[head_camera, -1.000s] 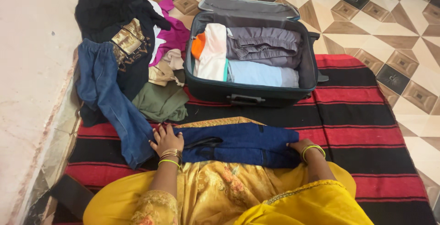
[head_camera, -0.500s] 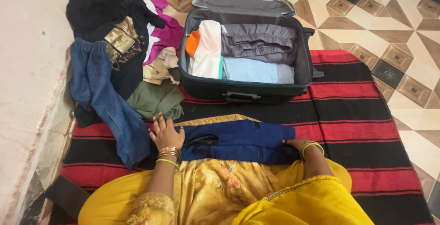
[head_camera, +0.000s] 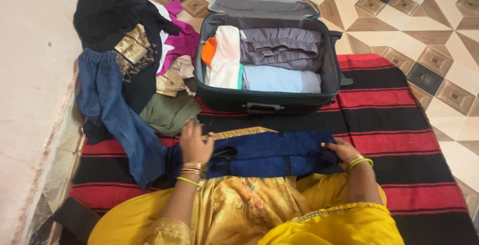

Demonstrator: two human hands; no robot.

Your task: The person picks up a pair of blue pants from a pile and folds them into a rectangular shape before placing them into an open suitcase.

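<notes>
A dark blue garment, folded into a long strip, lies across my lap on my yellow dress. My left hand rests flat on its left end, fingers spread and slightly lifted. At the strip's right end my right hand presses down, fingers curled on the cloth. Both wrists wear bangles. Just beyond the garment stands an open dark suitcase holding folded white, grey and light blue clothes.
A heap of loose clothes lies left of the suitcase: blue jeans, black, magenta, beige and olive pieces. I sit on a red and black striped blanket. A pale wall runs along the left; patterned tiles lie right.
My left hand has shifted right and forward along the blue garment's left end, fingers lifting. My right hand stays on the right end. The view moved closer.
</notes>
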